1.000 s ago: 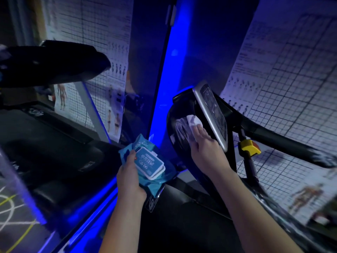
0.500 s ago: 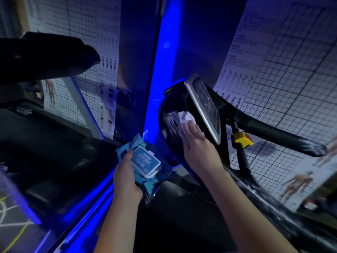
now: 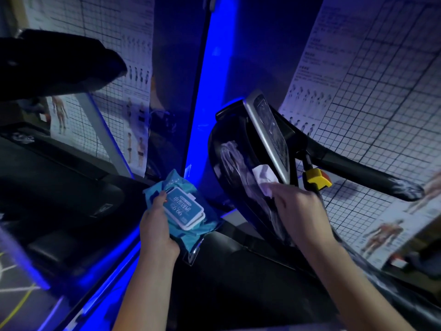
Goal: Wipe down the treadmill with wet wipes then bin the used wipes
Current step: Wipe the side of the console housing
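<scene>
The treadmill's black console rises at centre right, its grey display panel tilted up. My right hand presses a white wet wipe flat against the console's lower side, just below the panel; wet streaks shine on the black plastic to the left of the wipe. My left hand grips a blue pack of wet wipes with a white flip lid, held low and left of the console.
A yellow safety clip hangs under the panel. A black handrail runs off to the right. Another black treadmill stands at the left. Grid posters cover the walls, and a blue light strip glows between them.
My right hand has slid the wipe down and to the right across the console, leaving wet streaks behind. The left hand keeps the pack in much the same place.
</scene>
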